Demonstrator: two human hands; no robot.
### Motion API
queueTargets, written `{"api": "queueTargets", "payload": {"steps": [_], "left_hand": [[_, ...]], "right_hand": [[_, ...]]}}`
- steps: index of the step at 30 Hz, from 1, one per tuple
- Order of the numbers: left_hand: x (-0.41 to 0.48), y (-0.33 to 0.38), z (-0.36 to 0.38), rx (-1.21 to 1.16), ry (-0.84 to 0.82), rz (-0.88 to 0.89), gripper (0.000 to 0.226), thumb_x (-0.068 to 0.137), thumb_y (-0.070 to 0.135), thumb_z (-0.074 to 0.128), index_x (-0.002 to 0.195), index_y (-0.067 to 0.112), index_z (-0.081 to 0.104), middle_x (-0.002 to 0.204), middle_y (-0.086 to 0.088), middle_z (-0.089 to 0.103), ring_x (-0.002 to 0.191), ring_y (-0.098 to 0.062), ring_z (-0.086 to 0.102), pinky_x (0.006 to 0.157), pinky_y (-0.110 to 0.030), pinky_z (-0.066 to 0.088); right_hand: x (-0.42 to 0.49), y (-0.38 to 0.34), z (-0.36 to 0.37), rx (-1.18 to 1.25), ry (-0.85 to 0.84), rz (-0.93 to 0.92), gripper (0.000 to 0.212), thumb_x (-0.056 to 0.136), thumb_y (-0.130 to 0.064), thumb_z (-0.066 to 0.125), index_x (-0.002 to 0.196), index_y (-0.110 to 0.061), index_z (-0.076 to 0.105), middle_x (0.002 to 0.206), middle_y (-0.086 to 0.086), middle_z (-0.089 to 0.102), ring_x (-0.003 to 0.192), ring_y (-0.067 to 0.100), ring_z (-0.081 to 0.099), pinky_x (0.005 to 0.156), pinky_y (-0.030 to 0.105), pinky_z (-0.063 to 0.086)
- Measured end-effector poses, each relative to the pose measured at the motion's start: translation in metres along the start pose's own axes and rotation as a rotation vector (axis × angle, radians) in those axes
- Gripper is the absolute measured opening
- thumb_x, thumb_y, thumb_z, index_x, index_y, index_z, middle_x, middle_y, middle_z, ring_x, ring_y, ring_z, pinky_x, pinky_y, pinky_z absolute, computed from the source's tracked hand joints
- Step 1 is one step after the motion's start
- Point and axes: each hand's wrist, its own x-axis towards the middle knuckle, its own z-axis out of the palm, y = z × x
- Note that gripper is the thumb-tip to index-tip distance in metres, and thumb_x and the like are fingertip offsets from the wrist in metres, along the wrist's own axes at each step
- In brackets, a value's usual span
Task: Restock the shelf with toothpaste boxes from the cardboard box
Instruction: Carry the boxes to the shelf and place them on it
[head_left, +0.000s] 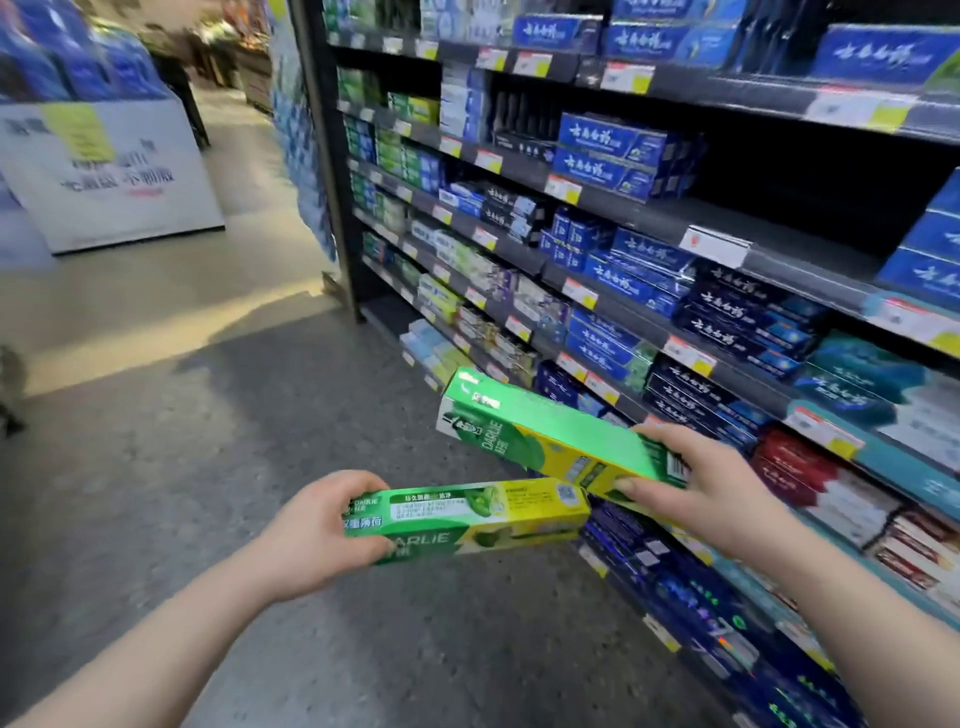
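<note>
**Both hands loaded, one Darlie box each, in front of the shelf**

Head view, looking down the aisle.

- Left hand (317, 525): clamped on the left end of the lower Darlie toothpaste box (467, 519). Fingers curl over the top edge and the thumb presses the front face near the bottom. The box runs out to the right of the hand, roughly level, printed face up, green at the held end and yellow at the far end.
- Right hand (696, 483): clamped on the right end of the upper Darlie toothpaste box (550, 431). Fingers wrap over the top and the thumb lies along the yellow side. The box extends up and to the left from the hand, tilted, with its free end higher and close to the shelf fronts.
- The two boxes overlap near the right thumb, upper over lower. Cannot tell whether they touch.
- Both boxes are held in the air above the grey floor (234, 467), just beside the shelf (649, 218), not resting on any tier.
- The shelf fills the right side: dark tiers carrying rows of blue toothpaste boxes (613, 150), red boxes (795, 467) lower down, and yellow-and-white price tags (563, 188) along the edges.
- Far left: a white display sign (119, 176), blurred.
</note>
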Motion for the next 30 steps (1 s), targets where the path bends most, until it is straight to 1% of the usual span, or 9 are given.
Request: {"api": "queueTargets", "payload": {"steps": [4, 8, 10, 12, 14, 17, 20, 25, 30], "left_hand": [[0.02, -0.038, -0.061, -0.023, 0.07, -0.063, 0.036, 0.042, 0.05, 0.054, 0.077, 0.04, 0.052, 0.086, 0.009, 0.061, 0.088, 0.008, 0.049, 0.066, -0.006, 0.038], [0.054, -0.069, -0.097, -0.05, 0.096, -0.15, 0.028, 0.06, 0.028, 0.072, 0.085, 0.03, 0.06, 0.083, 0.002, 0.064, 0.065, 0.002, 0.056, 0.057, -0.016, 0.044], [0.076, -0.084, -0.11, -0.07, 0.1, -0.184, 0.026, 0.067, 0.018, 0.074, 0.086, 0.028, 0.061, 0.081, 0.0, 0.065, 0.059, -0.004, 0.057, 0.057, -0.022, 0.047], [0.1, -0.097, -0.122, -0.087, 0.108, -0.202, 0.025, 0.066, 0.018, 0.073, 0.086, 0.027, 0.061, 0.08, -0.002, 0.066, 0.058, -0.007, 0.057, 0.056, -0.026, 0.049], [0.127, -0.109, -0.135, -0.095, 0.119, -0.208, 0.024, 0.066, 0.016, 0.071, 0.084, 0.027, 0.061, 0.079, -0.002, 0.064, 0.056, -0.005, 0.056, 0.052, -0.023, 0.047], [0.18, -0.125, -0.162, -0.093, 0.14, -0.205, 0.024, 0.068, 0.01, 0.07, 0.086, 0.023, 0.061, 0.081, -0.004, 0.062, 0.057, 0.0, 0.054, 0.05, -0.016, 0.044], [0.232, -0.139, -0.191, -0.079, 0.135, -0.229, 0.024, 0.068, 0.013, 0.071, 0.087, 0.023, 0.06, 0.084, -0.004, 0.063, 0.059, 0.001, 0.054, 0.053, -0.016, 0.042], [0.312, -0.169, -0.236, -0.035, 0.172, -0.22, 0.028, 0.065, 0.021, 0.074, 0.087, 0.029, 0.058, 0.084, 0.005, 0.061, 0.076, 0.005, 0.055, 0.059, -0.009, 0.04], [0.381, -0.207, -0.284, -0.039, 0.162, -0.226, 0.028, 0.069, 0.018, 0.072, 0.093, 0.024, 0.058, 0.088, 0.005, 0.061, 0.072, -0.006, 0.057, 0.057, -0.013, 0.043]], "right_hand": [[0.062, -0.055, 0.026, 0.028, -0.027, -0.055, 0.051, 0.075, -0.033, 0.071, 0.122, -0.024, 0.053, 0.106, -0.012, 0.052, 0.103, 0.011, 0.05, 0.09, 0.031, 0.04], [0.126, -0.091, 0.039, 0.011, -0.08, -0.108, 0.055, 0.076, -0.037, 0.07, 0.126, -0.025, 0.05, 0.113, -0.015, 0.049, 0.109, 0.009, 0.048, 0.097, 0.031, 0.039], [0.162, -0.102, 0.045, 0.002, -0.079, -0.138, 0.056, 0.075, -0.037, 0.07, 0.126, -0.025, 0.05, 0.115, -0.013, 0.052, 0.111, 0.009, 0.048, 0.096, 0.03, 0.038], [0.199, -0.11, 0.051, 0.0, -0.08, -0.169, 0.055, 0.075, -0.036, 0.07, 0.125, -0.024, 0.051, 0.116, -0.011, 0.054, 0.11, 0.01, 0.05, 0.092, 0.027, 0.038], [0.238, -0.118, 0.057, -0.004, -0.088, -0.201, 0.054, 0.075, -0.035, 0.07, 0.125, -0.025, 0.051, 0.114, -0.013, 0.053, 0.107, 0.008, 0.049, 0.088, 0.025, 0.037], [0.311, -0.13, 0.064, 0.024, -0.093, -0.251, 0.056, 0.075, -0.039, 0.07, 0.126, -0.027, 0.05, 0.116, -0.013, 0.053, 0.109, 0.007, 0.049, 0.087, 0.024, 0.037], [0.379, -0.144, 0.064, 0.034, -0.113, -0.265, 0.056, 0.076, -0.038, 0.069, 0.126, -0.027, 0.049, 0.114, -0.016, 0.05, 0.108, 0.003, 0.046, 0.086, 0.021, 0.035], [0.487, -0.175, 0.063, 0.0, -0.115, -0.313, 0.055, 0.076, -0.037, 0.069, 0.127, -0.026, 0.049, 0.112, -0.015, 0.051, 0.103, 0.004, 0.047, 0.083, 0.021, 0.035], [0.578, -0.212, 0.084, -0.016, -0.087, -0.323, 0.053, 0.075, -0.04, 0.069, 0.123, -0.029, 0.051, 0.108, -0.018, 0.051, 0.103, 0.005, 0.05, 0.082, 0.022, 0.035]]}}
